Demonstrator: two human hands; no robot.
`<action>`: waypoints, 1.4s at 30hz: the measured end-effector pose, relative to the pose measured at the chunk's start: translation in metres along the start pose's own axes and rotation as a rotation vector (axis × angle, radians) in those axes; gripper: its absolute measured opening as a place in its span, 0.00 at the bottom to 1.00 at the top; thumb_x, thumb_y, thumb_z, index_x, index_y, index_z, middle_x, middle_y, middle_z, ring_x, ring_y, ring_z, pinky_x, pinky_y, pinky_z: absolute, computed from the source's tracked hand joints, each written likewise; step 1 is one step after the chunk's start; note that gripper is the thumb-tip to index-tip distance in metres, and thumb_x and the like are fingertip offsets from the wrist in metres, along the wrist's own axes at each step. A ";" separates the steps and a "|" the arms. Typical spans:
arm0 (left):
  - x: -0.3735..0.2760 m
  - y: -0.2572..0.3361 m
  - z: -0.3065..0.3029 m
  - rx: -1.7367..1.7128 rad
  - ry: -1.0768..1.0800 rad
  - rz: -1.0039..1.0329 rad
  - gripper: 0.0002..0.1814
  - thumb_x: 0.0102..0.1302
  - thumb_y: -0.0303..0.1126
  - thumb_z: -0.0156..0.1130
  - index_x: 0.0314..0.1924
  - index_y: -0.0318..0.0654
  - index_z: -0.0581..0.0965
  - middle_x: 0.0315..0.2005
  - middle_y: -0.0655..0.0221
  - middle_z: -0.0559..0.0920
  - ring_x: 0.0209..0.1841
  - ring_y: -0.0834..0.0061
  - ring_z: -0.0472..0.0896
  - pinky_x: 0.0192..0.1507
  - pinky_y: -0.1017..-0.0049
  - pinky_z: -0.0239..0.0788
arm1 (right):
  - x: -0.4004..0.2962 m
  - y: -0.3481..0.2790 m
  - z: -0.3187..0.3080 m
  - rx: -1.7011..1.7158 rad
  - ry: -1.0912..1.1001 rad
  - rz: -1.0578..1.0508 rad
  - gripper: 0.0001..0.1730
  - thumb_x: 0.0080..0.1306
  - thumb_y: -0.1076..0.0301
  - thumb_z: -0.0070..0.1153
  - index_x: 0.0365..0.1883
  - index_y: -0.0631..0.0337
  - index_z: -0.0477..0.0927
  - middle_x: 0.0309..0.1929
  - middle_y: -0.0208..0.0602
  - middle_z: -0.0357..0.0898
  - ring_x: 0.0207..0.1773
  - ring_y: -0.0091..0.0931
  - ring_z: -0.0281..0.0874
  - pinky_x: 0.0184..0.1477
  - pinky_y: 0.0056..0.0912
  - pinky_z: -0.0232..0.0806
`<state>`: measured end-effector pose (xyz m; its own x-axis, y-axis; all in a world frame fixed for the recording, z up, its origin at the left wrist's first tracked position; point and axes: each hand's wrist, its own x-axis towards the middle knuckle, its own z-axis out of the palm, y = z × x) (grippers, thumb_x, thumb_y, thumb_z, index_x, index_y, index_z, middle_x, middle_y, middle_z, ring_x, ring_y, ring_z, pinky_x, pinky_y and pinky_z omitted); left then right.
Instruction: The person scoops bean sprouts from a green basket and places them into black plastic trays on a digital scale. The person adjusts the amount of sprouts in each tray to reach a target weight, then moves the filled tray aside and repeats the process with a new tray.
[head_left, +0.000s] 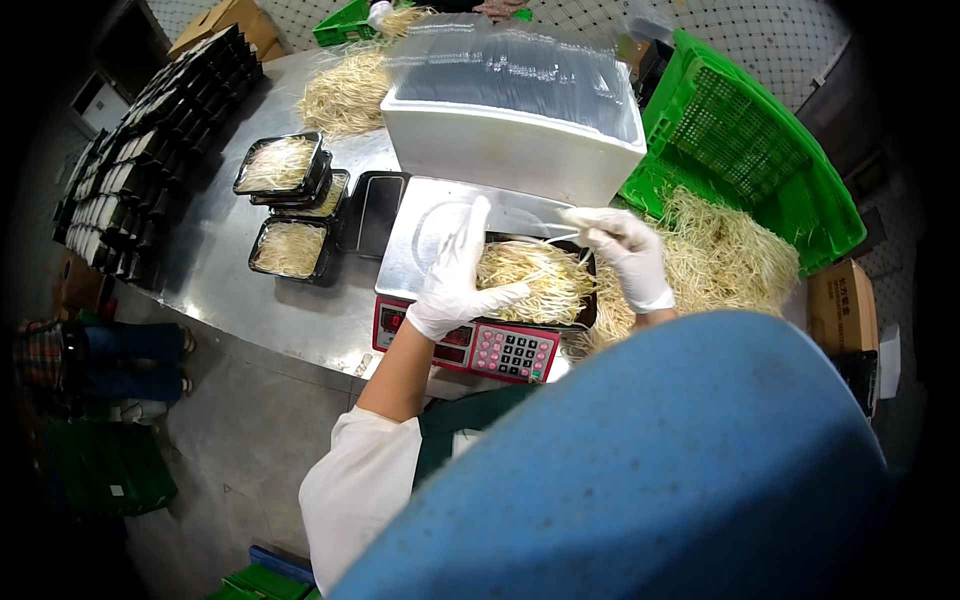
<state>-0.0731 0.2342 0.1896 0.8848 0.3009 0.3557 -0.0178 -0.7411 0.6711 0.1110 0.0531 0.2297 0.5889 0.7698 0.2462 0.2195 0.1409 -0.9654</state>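
A black plastic tray (589, 304) heaped with bean sprouts (536, 281) rests on the steel platform of a red digital scale (517, 351). My gloved left hand (461, 281) lies at the tray's left side, fingers apart, its thumb reaching over the sprouts. Above the tray's right end, my gloved right hand (621, 244) pinches a few bean sprout strands between thumb and fingers. Left of the scale stand filled trays (289, 249), some of them stacked, beside a black tray (371, 214) with no sprouts visible in it.
Behind the scale, a white foam box (510, 146) holds many clear plastic lids (510, 67). Loose sprouts (720, 255) spill from a tipped green crate (750, 142) at right. Another sprout pile (345, 94) lies at the back. Stacked black trays (150, 165) line the steel table's (225, 300) left end.
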 end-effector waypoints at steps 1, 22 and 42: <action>-0.005 0.000 0.000 -0.108 0.005 -0.030 0.65 0.52 0.61 0.70 0.73 0.26 0.44 0.69 0.38 0.55 0.71 0.45 0.57 0.70 0.55 0.48 | 0.003 0.016 0.006 -0.020 -0.033 0.059 0.11 0.65 0.74 0.59 0.45 0.66 0.84 0.46 0.32 0.82 0.45 0.19 0.78 0.49 0.22 0.71; 0.034 0.030 0.012 0.348 -0.333 0.214 0.63 0.49 0.73 0.61 0.70 0.29 0.55 0.65 0.46 0.65 0.66 0.47 0.64 0.69 0.50 0.47 | -0.057 0.035 -0.009 -0.434 0.129 -0.302 0.30 0.65 0.59 0.59 0.64 0.63 0.71 0.65 0.46 0.70 0.66 0.36 0.69 0.65 0.38 0.62; 0.023 -0.003 0.027 0.411 -0.235 0.221 0.54 0.57 0.67 0.58 0.70 0.32 0.57 0.64 0.48 0.65 0.63 0.47 0.65 0.66 0.46 0.48 | -0.022 0.022 0.031 -1.221 -0.150 -0.216 0.46 0.62 0.43 0.56 0.70 0.64 0.58 0.68 0.53 0.64 0.69 0.42 0.63 0.69 0.42 0.57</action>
<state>-0.0402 0.2276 0.1785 0.9622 0.0029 0.2723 -0.0732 -0.9604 0.2689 0.0792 0.0585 0.2009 0.3742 0.8775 0.3000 0.9257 -0.3345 -0.1765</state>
